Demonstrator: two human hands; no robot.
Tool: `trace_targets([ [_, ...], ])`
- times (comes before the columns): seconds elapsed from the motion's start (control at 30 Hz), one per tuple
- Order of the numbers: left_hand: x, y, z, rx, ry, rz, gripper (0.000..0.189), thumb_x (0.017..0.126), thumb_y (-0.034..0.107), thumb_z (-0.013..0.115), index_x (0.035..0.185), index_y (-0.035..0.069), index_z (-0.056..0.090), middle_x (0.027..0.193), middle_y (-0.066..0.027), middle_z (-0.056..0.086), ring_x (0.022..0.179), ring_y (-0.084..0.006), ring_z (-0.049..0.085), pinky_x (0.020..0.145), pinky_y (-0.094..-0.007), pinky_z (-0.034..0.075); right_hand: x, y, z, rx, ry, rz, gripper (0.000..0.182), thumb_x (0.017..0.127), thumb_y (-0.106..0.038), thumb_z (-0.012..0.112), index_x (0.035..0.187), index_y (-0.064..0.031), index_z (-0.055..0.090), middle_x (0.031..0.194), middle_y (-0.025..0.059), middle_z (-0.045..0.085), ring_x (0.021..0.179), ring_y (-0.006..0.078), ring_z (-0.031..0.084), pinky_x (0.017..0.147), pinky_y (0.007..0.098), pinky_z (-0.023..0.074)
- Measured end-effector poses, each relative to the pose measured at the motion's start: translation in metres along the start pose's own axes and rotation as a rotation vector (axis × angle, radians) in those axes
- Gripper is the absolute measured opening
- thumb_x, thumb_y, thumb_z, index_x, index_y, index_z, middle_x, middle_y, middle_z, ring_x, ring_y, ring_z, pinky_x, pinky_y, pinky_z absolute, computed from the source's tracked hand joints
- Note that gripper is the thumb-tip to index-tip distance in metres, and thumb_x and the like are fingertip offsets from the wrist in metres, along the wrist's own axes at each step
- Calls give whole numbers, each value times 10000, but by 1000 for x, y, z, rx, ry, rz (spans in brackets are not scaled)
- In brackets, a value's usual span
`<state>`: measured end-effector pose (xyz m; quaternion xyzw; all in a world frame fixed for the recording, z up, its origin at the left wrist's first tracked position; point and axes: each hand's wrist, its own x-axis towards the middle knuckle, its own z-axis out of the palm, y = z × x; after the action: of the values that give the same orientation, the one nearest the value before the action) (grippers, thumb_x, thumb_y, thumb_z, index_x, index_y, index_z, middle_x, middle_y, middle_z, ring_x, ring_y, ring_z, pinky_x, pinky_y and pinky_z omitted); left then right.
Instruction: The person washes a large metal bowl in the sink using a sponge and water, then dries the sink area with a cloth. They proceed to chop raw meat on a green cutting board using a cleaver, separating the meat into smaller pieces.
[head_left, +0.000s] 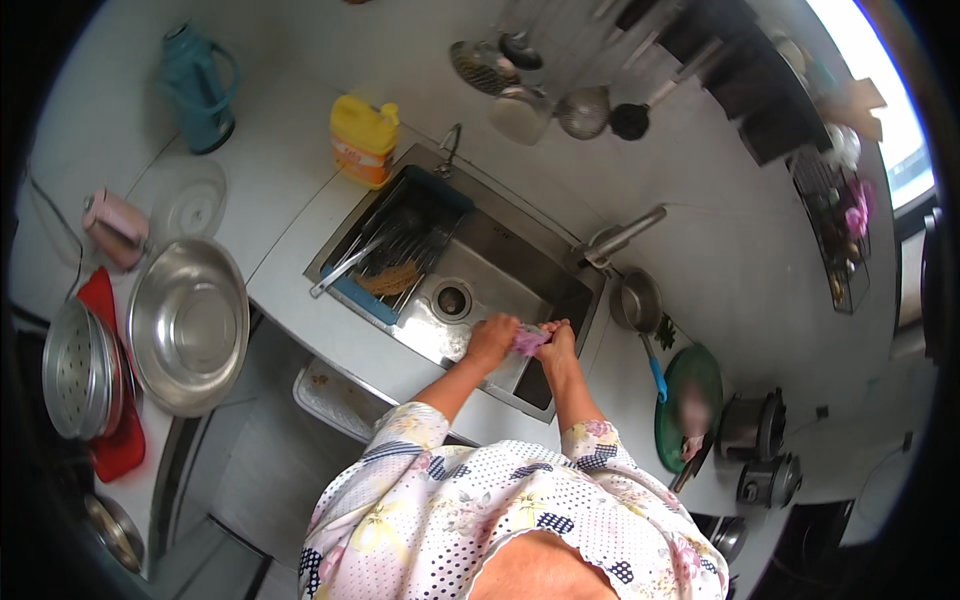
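Observation:
Both my hands are over the right part of a stainless steel sink (487, 262), gripping a pink and whitish cloth (529, 340) bunched between them. My left hand (493, 337) closes on the cloth's left end. My right hand (556, 341) holds its right end. To the left of the hands is the round drain (451, 300). A rack across the sink's left side carries a brown scrubbing pad (388, 279) and a long metal-handled utensil (346, 268). The faucet (622, 238) stands at the sink's right rear corner.
A yellow jug (364, 142) stands behind the sink. On the left are a large steel basin (189, 326), a pink kettle (116, 229) and a teal flask (196, 94). To the right, a small saucepan (636, 300) sits near a green cutting board (675, 405) with meat and a knife.

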<state>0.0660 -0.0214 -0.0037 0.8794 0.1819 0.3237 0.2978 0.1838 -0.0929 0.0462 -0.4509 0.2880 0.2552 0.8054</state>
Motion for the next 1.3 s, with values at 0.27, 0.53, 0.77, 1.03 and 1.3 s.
trace_targets([
  [0.27,-28,-34,-53,-1112,-133,-852,384,754,115,676,1089,44,501,994,-86,598,888,-142,584,761,-300,467,-56,-32,-9,103,-485,100,211,737,38,488,947,35,497,1032,206,541,973,347,544,952,435,403],
  [0.53,-9,23,-71,-1469,-232,-805,394,784,103,653,1145,51,506,1001,-28,586,875,-141,580,788,-289,473,-55,-11,-16,-410,-666,-165,200,858,-8,461,1053,34,445,1093,192,552,983,279,572,850,387,487],
  [0.77,-5,14,-90,-1294,-176,-795,407,688,-55,618,1085,13,559,979,-62,608,884,-157,596,798,-284,472,-96,-54,13,-716,-547,-483,173,798,-138,652,918,-56,559,754,33,581,584,112,556,488,234,468],
  [1.03,-15,-24,-104,-1801,-167,-918,497,740,134,572,1195,-14,438,1139,-125,542,1060,-252,532,925,-386,433,-78,-104,-27,-925,-688,-577,418,772,-177,662,1151,-61,528,978,65,578,815,109,552,606,248,484],
  [1.3,0,22,-113,-1903,-347,-677,659,785,260,544,1333,-23,312,1342,-146,392,1229,-253,392,1054,-363,273,-121,-70,-12,-1044,-592,-153,394,813,-237,635,1126,-25,524,1005,83,583,874,129,544,679,269,476],
])
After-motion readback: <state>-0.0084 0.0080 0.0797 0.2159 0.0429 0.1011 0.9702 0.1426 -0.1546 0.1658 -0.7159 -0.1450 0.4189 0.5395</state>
